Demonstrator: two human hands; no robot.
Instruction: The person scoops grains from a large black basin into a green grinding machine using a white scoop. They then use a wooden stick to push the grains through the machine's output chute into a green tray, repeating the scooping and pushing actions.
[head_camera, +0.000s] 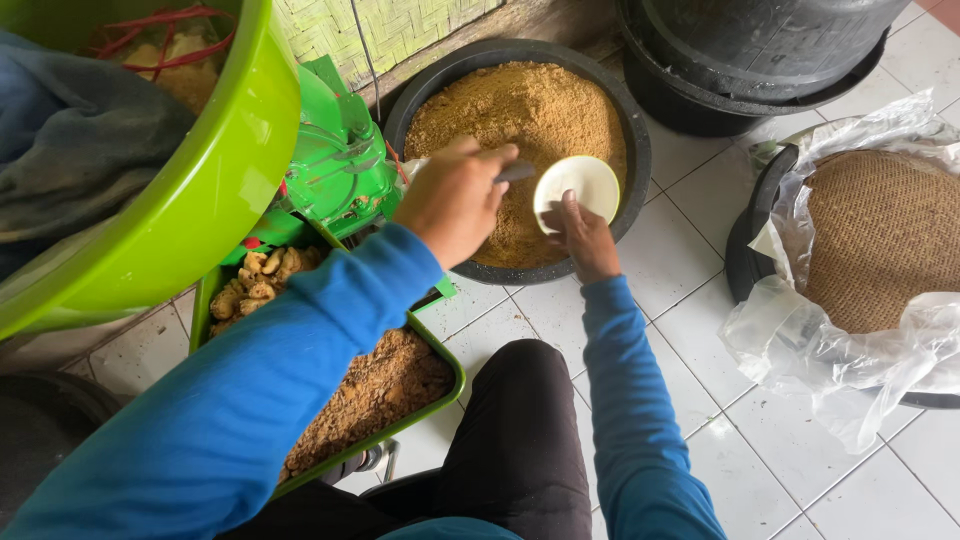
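One head-worn camera looks steeply down, close over the black basin (630, 150) and white tiled floor (700, 290).

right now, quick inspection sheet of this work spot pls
surface: white tiled floor, bare between the tubs
job's things: black basin full of brown ground powder; small white bowl held over it
clutter: green tray with brown grounds and pale root pieces; green machine; big green tub; woven tray on clear plastic
grippers: left hand grips a grey handle; right hand holds the bowl
cables: thin wire along the wall
surroundings: woven mat wall; stacked black tubs
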